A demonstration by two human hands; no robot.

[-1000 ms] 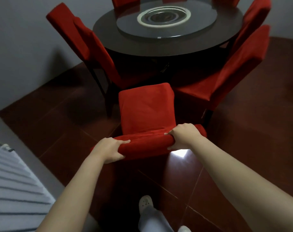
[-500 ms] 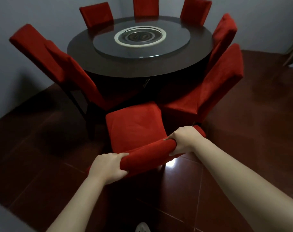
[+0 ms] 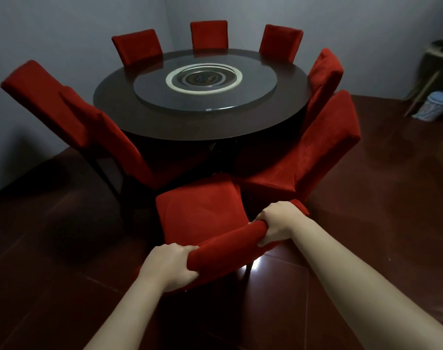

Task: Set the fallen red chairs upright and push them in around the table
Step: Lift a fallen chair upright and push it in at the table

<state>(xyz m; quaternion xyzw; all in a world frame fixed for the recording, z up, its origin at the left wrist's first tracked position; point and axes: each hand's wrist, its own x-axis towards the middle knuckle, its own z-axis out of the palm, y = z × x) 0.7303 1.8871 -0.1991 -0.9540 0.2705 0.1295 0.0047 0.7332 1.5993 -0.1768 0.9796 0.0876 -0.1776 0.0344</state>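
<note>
A red chair [image 3: 200,210] stands in front of me, its seat facing the round dark table [image 3: 114,107]. My left hand [image 3: 169,265] grips the left end of its backrest top, and my right hand [image 3: 278,223] grips the right end. Two red chairs [image 3: 71,114] stand close together at the table's left, backs leaning outward. Two more red chairs [image 3: 324,147] stand at the right, one behind the other. Three red chairs [image 3: 209,34] are pushed in at the far side.
A glass turntable [image 3: 255,82] with a pale ring lies on the table's middle. Grey walls close in behind and to the left. At the far right stand a dark stand [image 3: 437,64] and a pale container [image 3: 439,104]. Dark red tiled floor [image 3: 379,198] spreads to the right.
The view has risen and pulled back, so the far chairs and the whole table now show. The held chair's backrest has come up higher, and both hands keep their grip.
</note>
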